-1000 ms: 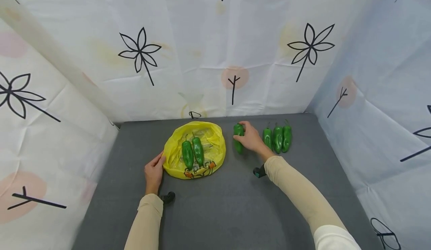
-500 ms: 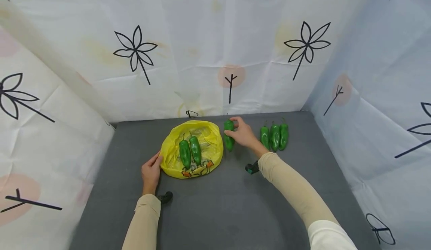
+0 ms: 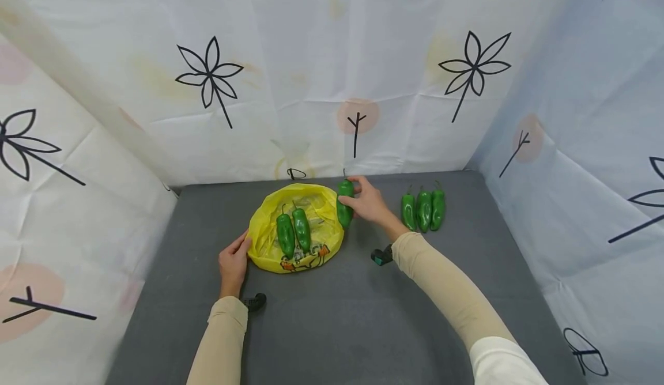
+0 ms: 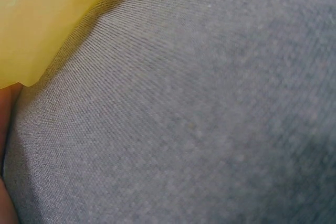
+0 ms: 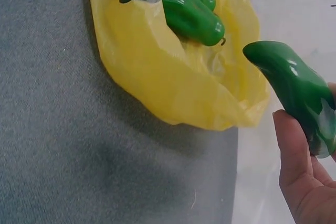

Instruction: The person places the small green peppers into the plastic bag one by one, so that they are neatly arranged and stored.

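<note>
A yellow plastic bag (image 3: pixel 259 246) with its mouth spread wide lies on the grey table, two green peppers (image 3: pixel 286 235) inside it. At its left side my left hand (image 3: pixel 233 264) grips the rim; in the left wrist view only a bit of that hand's fingers (image 4: pixel 5 114) shows under the yellow plastic. My right hand (image 3: pixel 369 202) pinches another green pepper (image 3: pixel 344 203) between thumb and fingers, stem up, overlapping the bag's right rim in the head view. The right wrist view shows this held pepper (image 5: pixel 294 80) raised beside the bag's opening.
Three more green peppers (image 3: pixel 423 209) lie side by side on the table (image 3: pixel 332 333) to the right. White patterned cloth (image 3: pixel 290 85) walls the table at the back and both sides.
My right hand has carried its pepper leftward from the bare table up to the bag's right rim. My left hand stays at the bag's left side. The head view has shifted slightly.
</note>
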`<state>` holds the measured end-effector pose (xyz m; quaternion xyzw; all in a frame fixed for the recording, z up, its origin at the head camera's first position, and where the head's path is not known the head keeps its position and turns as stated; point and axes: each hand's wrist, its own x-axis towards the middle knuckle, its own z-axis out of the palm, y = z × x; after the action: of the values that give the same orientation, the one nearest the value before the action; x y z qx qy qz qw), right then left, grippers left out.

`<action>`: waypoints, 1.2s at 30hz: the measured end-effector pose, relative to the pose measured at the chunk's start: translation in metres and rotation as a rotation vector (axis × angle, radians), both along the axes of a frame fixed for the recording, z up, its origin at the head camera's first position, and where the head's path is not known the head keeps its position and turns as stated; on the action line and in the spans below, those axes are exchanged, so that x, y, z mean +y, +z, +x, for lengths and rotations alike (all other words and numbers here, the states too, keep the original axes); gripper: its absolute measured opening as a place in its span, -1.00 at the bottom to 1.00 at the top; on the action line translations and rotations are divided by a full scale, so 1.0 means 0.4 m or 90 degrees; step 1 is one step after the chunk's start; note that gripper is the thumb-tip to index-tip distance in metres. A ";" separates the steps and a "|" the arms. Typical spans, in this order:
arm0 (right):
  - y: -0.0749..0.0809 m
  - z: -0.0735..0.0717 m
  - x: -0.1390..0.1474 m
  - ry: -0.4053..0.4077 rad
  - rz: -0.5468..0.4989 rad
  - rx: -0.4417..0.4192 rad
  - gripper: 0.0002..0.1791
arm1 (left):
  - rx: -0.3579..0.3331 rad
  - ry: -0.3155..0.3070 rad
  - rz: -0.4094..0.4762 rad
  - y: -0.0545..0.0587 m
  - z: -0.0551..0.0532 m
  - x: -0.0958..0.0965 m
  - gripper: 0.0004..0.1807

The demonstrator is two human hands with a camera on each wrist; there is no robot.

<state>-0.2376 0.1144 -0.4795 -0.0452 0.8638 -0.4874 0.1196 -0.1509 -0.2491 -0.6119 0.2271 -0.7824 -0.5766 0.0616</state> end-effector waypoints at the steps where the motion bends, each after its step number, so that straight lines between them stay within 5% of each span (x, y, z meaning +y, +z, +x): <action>1: 0.001 -0.001 -0.003 0.003 -0.002 0.000 -0.24 | 0.000 -0.001 0.002 0.002 -0.001 0.000 -0.44; 10: -0.010 -0.002 -0.051 0.024 -0.030 -0.007 -0.25 | -0.008 -0.004 -0.010 -0.001 0.010 -0.001 -0.43; 17: -0.009 -0.022 -0.089 0.051 -0.079 -0.002 -0.25 | 0.011 -0.004 0.000 -0.001 -0.011 -0.003 -0.49; 36: -0.052 -0.010 -0.169 0.061 -0.073 -0.012 -0.29 | 0.004 -0.002 -0.007 -0.003 0.000 -0.004 -0.46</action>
<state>-0.2416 0.0470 -0.5002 -0.0889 0.8300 -0.5303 0.1480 -0.1508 -0.2508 -0.6133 0.2235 -0.7859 -0.5730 0.0643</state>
